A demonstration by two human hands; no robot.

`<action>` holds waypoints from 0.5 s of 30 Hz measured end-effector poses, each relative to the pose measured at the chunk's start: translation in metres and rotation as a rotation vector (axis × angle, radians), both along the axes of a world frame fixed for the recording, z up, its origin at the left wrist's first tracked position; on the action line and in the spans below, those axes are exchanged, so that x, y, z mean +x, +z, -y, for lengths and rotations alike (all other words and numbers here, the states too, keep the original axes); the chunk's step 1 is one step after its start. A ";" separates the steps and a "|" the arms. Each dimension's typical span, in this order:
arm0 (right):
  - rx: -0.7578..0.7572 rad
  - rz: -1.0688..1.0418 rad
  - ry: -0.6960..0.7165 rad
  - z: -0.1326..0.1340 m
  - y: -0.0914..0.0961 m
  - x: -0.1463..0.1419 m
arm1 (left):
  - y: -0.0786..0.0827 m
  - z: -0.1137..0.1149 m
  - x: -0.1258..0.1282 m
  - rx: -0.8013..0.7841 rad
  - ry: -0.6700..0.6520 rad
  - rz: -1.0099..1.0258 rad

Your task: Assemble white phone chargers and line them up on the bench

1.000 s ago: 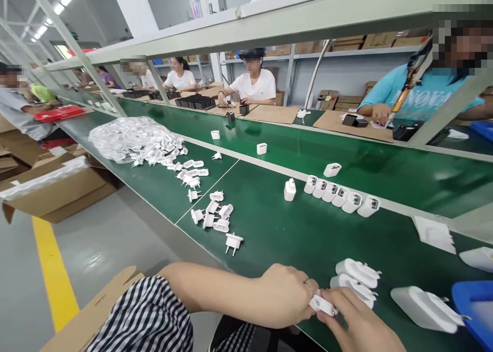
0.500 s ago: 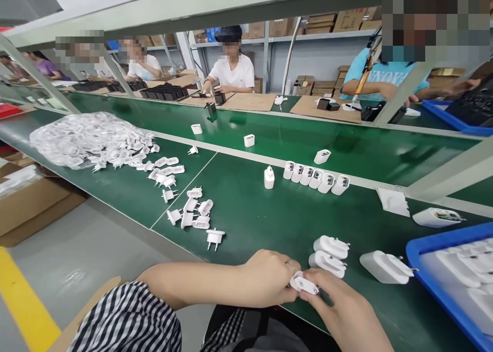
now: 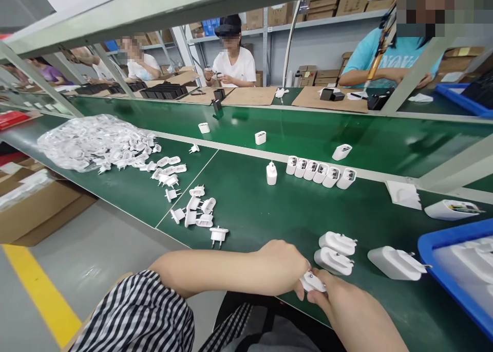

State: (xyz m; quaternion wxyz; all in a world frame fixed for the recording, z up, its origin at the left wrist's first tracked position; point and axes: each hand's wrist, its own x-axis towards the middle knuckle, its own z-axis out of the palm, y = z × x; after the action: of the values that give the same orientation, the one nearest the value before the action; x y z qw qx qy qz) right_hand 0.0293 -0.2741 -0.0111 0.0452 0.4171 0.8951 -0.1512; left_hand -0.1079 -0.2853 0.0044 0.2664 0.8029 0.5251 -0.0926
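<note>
White plug piece [image 3: 313, 281] pinched between left hand [image 3: 283, 267] and right hand [image 3: 339, 300] at green bench [image 3: 292, 213] edge; two finished chargers [image 3: 334, 252] lie just beyond.

plug piece [image 3: 313, 282] between hands | 2 chargers [image 3: 335, 252] just behind | blue tray [image 3: 450, 270] right

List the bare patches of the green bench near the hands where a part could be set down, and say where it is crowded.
Bare green lies between the row of six chargers and the two chargers beside the hands, and between the lone plug piece and the left hand. It is crowded by the plug pile far left and the blue tray at right.
</note>
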 end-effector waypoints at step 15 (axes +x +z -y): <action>0.046 -0.058 -0.027 -0.004 -0.010 0.013 | 0.009 0.009 -0.027 0.201 0.081 -0.143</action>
State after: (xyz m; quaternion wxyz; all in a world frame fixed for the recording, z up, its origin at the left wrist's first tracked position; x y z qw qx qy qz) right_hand 0.0423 -0.2703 -0.0214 0.0074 0.4256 0.8935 -0.1431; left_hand -0.1347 -0.2941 0.0133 0.1499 0.7950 0.5816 -0.0855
